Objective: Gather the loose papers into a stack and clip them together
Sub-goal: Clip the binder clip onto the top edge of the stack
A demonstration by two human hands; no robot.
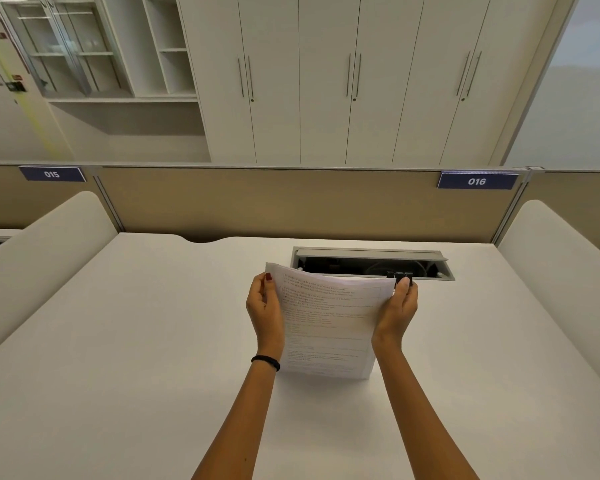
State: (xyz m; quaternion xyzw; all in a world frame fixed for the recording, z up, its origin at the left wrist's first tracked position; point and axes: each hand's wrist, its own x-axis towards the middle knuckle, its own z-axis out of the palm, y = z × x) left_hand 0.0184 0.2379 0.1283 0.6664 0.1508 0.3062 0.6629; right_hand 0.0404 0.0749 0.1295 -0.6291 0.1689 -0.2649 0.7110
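A stack of printed white papers [326, 320] stands tilted on its lower edge on the white desk [118, 341]. My left hand [265, 313] grips the stack's upper left edge, thumb on the front sheet. My right hand [397, 306] is at the stack's upper right corner and pinches a black binder clip [400, 277] there. Whether the clip's jaws are round the paper corner cannot be made out.
An open grey cable tray [371, 263] is sunk into the desk just behind the papers. A beige partition [291, 202] with signs 015 and 016 runs along the desk's far edge. Rounded white side panels [49, 244] flank the desk left and right.
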